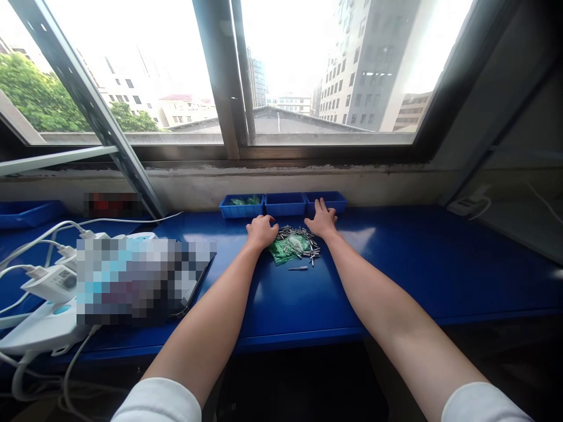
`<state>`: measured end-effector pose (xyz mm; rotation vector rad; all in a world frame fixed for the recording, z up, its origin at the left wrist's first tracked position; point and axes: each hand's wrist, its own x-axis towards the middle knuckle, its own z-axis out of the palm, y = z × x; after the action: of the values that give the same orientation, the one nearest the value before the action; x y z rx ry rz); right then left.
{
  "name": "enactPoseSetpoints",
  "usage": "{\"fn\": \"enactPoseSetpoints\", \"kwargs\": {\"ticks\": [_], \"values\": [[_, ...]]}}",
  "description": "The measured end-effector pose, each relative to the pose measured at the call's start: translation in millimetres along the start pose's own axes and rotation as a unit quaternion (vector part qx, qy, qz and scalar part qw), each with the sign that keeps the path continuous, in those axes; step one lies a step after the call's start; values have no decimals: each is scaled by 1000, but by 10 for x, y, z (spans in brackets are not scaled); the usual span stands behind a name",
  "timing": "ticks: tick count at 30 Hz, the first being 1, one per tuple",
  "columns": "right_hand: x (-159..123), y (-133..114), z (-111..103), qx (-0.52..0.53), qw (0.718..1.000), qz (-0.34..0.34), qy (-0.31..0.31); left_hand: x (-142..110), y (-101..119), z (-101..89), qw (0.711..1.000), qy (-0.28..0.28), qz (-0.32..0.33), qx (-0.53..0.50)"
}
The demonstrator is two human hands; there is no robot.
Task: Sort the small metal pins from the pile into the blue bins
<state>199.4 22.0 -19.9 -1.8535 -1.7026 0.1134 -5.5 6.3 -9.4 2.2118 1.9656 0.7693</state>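
A loose pile of slim metal blind rivets (pixel 313 251) lies on the blue tabletop, mixed with crumpled green plastic bags (pixel 281 252). My left hand (pixel 263 231) rests at the pile's left edge, its fingers bent and its thumb apart, with nothing visible in it. To the right of the pile, my right hand (pixel 323 220) is open, fingers stretched toward the right blue bin (pixel 336 201) and overlapping its front wall. One rivet (pixel 298 268) lies apart, nearer to me. Beyond the hands stand the middle blue bin (pixel 285 205) and the left blue bin (pixel 241 210), which holds green bags.
A white power strip (pixel 48 322) with plugs and cables covers the left side, beside a blurred-out item (pixel 132 281). Another blue tray (pixel 29 214) stands far left. A metal shelf post (pixel 88 88) slants before the window. The blue table (pixel 422 264) extends right.
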Motion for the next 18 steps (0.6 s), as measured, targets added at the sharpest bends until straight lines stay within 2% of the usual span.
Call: {"fn": "enactPoseSetpoints", "kwargs": {"ticks": [4, 7, 12, 18], "values": [[-39, -74, 12, 13, 998, -38, 43, 2, 2, 4, 999, -29, -13, 33], [-93, -176, 26, 34, 994, -89, 58, 14, 13, -3, 998, -58, -38, 10], [-158, -271, 76, 60, 989, -134, 15, 25, 60, -74, 989, -116, -83, -35], [-132, -225, 129, 84, 984, -151, -32, 19, 81, -145, 985, -143, -81, -49]]}}
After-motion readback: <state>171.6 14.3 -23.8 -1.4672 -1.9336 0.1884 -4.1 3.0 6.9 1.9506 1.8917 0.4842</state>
